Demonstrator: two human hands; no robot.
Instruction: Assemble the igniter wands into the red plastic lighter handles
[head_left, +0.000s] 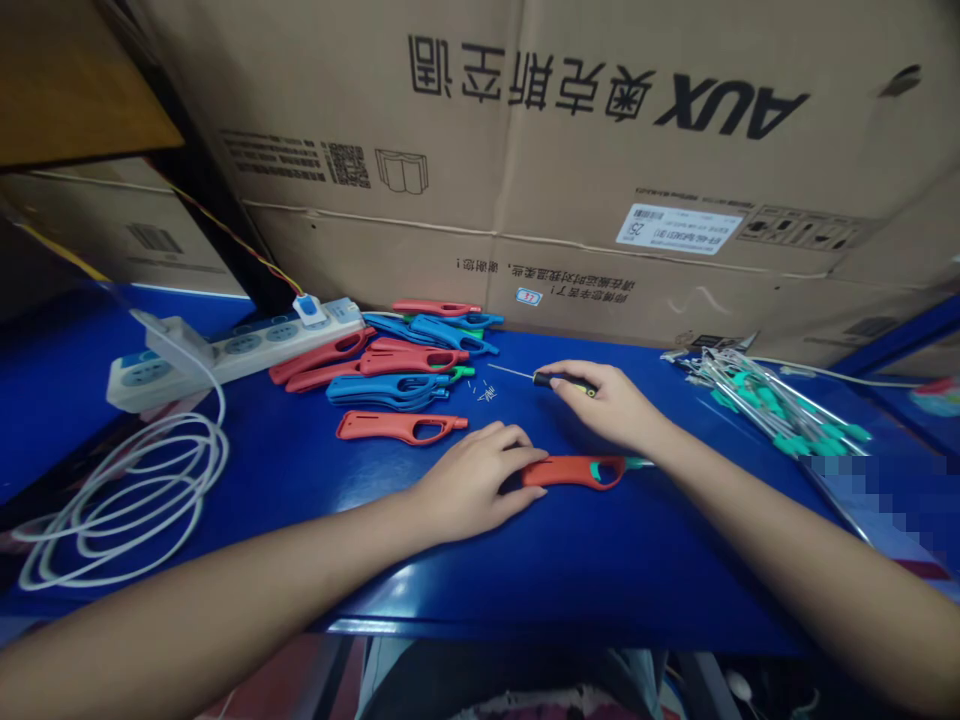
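The orange shell lies on the blue worktop, with its long axis running from left to right. The left hand is nearer to it: this grip pinches the shell's left end between thumb and fingers. The right hand is beyond the shell, and its grip is closed around the handle of 1 screwdriver. The thin shaft points to the left, away from the shell, and its tip is near a scatter of small metal pins, which lie beyond the shell and to its left.

The shell looks like matt plastic, long and narrow, with an oval loop at its right end; something green shows inside the loop. The screwdriver has a dark handle with some yellow and a bare metal shaft. To the left of the shell and farther back, similar red shells and blue shells are piled. To its right are shiny slender rods with green parts. Behind the shell stands a brown cardboard carton, creased and printed in black. The worktop is smooth and glossy.
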